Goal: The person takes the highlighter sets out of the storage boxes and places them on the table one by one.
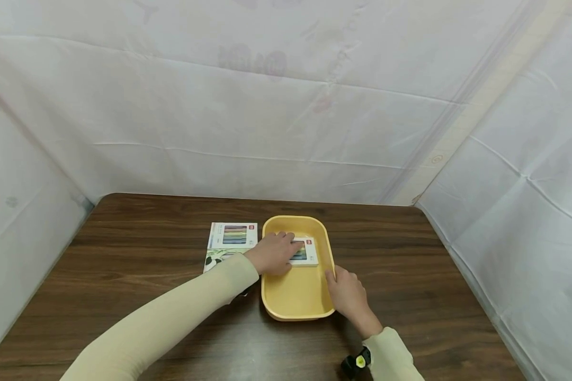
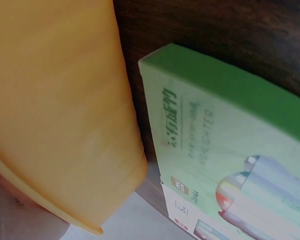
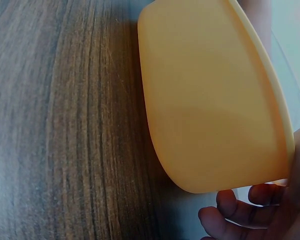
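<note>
A yellow tray (image 1: pixel 296 294) stands on the dark wooden table (image 1: pixel 124 264). Inside it, at the far end, lies a white box with coloured stripes (image 1: pixel 307 253). My left hand (image 1: pixel 274 254) reaches over the tray's left rim and grips that box from its left side. My right hand (image 1: pixel 348 293) holds the tray's right rim, thumb on the edge. In the right wrist view the tray's outer wall (image 3: pixel 210 100) fills the frame, with my curled fingers (image 3: pixel 232 212) just below it. The left wrist view shows the tray wall (image 2: pixel 60 110) beside a green box (image 2: pixel 225 125).
Left of the tray lie two more boxes: a white striped one (image 1: pixel 233 234) and a green-and-white one (image 1: pixel 215 259) partly under my left sleeve. White sheeting (image 1: pixel 267 106) walls the table at the back and sides. A black wrist device (image 1: pixel 355 364) shows at my right cuff.
</note>
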`<state>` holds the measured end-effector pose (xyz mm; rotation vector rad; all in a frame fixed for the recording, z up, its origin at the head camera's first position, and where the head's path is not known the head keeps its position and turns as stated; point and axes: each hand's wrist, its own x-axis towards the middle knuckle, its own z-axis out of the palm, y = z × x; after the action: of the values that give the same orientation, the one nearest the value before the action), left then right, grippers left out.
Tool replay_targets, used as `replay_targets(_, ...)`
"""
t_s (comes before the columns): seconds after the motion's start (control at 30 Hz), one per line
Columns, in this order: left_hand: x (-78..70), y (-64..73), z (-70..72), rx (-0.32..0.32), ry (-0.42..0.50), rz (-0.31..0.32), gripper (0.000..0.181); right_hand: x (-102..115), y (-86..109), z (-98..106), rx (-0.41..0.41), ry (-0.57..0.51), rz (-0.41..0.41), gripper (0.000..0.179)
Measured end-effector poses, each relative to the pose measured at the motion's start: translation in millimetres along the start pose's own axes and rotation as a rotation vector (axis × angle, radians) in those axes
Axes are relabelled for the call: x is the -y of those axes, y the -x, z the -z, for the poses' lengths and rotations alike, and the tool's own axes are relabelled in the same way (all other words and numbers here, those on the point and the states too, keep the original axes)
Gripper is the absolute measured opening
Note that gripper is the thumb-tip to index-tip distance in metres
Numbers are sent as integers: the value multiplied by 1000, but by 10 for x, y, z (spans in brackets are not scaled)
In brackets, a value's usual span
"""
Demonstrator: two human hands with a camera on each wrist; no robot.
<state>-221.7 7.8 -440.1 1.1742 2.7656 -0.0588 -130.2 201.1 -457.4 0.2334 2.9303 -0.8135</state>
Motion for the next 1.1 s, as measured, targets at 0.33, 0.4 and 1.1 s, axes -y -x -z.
replay_targets(0.33, -9, 7, -5, -2, -10, -6, 49, 0, -16, -10, -2, 14, 1, 29)
replay_targets(0.4, -14, 10, -8, -3, -12, -9, 49, 0, -17, -11, -5, 13, 3, 29)
replay_targets(1.1, -127, 51, -27, -7, -23, -29, 50, -42, -29, -5, -14, 16, -3, 30)
